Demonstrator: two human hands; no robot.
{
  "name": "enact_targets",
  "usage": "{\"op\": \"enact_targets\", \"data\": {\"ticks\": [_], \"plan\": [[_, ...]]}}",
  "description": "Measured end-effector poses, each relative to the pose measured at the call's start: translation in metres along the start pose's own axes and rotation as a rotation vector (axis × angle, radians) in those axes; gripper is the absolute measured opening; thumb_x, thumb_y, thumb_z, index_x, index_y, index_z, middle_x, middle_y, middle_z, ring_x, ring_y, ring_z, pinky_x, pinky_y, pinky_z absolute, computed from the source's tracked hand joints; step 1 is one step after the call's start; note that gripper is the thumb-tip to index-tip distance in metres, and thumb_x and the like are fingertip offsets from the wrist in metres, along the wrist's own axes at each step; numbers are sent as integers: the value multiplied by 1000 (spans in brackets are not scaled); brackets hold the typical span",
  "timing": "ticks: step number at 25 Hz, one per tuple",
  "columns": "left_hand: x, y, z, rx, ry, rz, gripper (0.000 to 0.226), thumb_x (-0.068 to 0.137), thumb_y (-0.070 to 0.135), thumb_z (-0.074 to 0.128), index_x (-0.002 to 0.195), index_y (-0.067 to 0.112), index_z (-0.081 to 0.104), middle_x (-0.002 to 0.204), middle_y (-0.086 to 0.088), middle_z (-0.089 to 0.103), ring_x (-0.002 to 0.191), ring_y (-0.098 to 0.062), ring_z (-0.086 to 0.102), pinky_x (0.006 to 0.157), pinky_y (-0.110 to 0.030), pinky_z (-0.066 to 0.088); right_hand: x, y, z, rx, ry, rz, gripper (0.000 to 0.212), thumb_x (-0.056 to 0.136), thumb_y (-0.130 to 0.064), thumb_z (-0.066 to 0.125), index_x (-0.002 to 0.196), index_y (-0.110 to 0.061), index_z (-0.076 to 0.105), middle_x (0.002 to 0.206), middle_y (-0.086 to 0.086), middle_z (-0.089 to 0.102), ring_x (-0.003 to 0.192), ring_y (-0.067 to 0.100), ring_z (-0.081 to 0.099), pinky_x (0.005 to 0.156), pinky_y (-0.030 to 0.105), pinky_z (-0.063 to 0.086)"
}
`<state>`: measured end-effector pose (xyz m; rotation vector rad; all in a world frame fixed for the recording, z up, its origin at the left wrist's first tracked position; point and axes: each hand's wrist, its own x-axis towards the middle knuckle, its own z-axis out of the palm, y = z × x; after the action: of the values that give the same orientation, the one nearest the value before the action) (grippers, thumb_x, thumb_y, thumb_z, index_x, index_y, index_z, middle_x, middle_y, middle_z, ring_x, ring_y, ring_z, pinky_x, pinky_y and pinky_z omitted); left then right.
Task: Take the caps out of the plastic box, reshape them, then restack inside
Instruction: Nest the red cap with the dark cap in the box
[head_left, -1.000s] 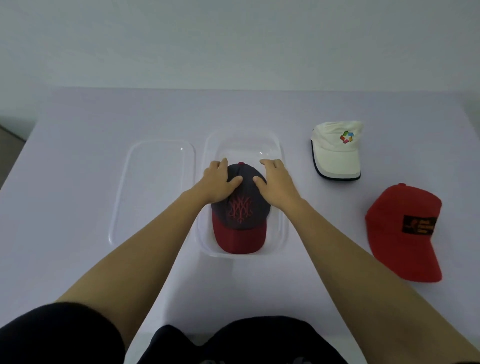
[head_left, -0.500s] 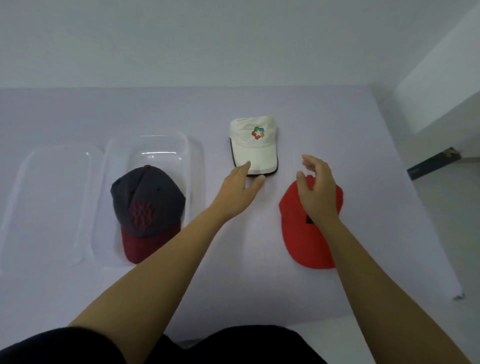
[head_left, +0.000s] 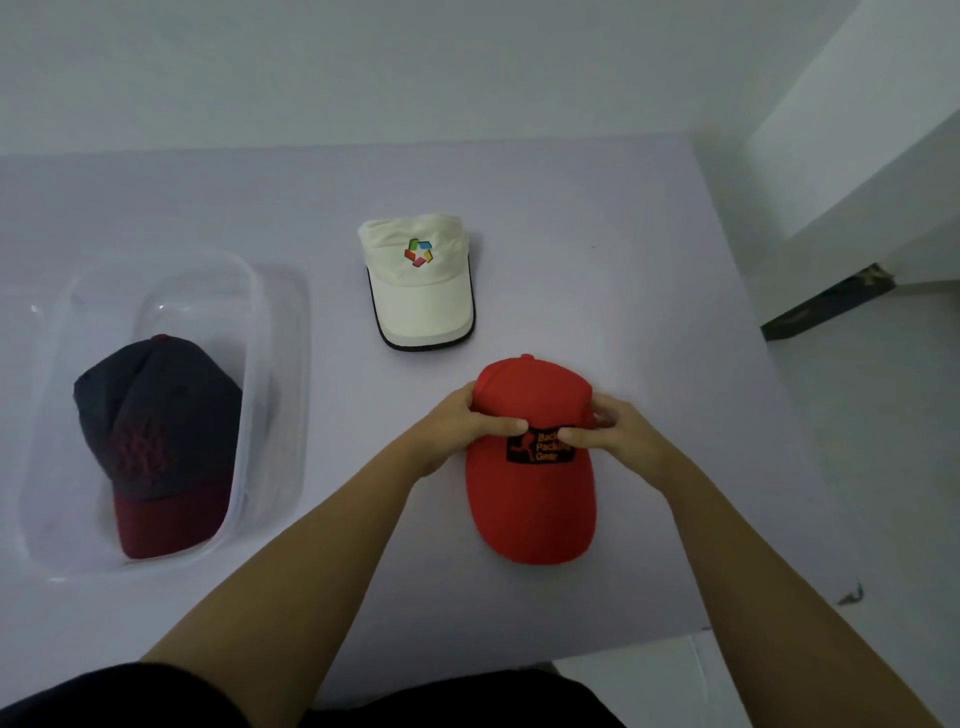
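Your left hand (head_left: 457, 427) and right hand (head_left: 623, 437) both grip the crown of the red cap (head_left: 530, 504), thumbs pressed on its front beside the black patch (head_left: 540, 451); cap sits on the table (head_left: 649, 249). White cap (head_left: 421, 296) lies at 11 o'clock from it, apart; plastic box (head_left: 291, 338) at 9 o'clock holds the dark cap (head_left: 156, 410), brim toward you.

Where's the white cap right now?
Head view: the white cap lies on the table near centre, just beyond the red cap and to the right of the plastic box, touching neither.
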<state>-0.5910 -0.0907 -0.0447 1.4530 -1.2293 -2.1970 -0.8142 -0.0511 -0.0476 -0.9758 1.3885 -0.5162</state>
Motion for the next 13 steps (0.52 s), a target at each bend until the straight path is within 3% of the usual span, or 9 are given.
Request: {"op": "enact_targets", "data": {"ticks": [3,5,8,13], "plan": [[-7,13,-7,8,-11,20,58,79,8,73,128,25,46,108,7,65,87,-4,65,55,-12,52,0,-5,5,-1,-17,-38,56,77,-13,75,128,-19,55,125,0,62,117,14,57,89,27,51],[-15,21,-18,24,-19,21,55,78,11,74,126,26,50,109,6,67,90,-8,67,62,-23,56,-2,-17,13,-23,-18,-102,58,76,-15,75,130,-21,53,125,-3,62,116,10,57,91,26,50],[-38,31,-44,26,-30,27,45,74,18,77,116,24,63,110,0,72,102,-22,67,88,-45,53,-6,-55,35,-59,18,-207,56,78,-18,73,129,-23,52,123,-6,62,114,7,57,83,22,53],[-100,60,-115,-81,110,186,35,72,7,75,106,16,70,105,-5,74,99,-23,69,92,-49,52,4,-134,107,-87,100,-399,53,75,-30,74,123,-25,53,117,-10,62,108,9,61,76,21,51]]}}
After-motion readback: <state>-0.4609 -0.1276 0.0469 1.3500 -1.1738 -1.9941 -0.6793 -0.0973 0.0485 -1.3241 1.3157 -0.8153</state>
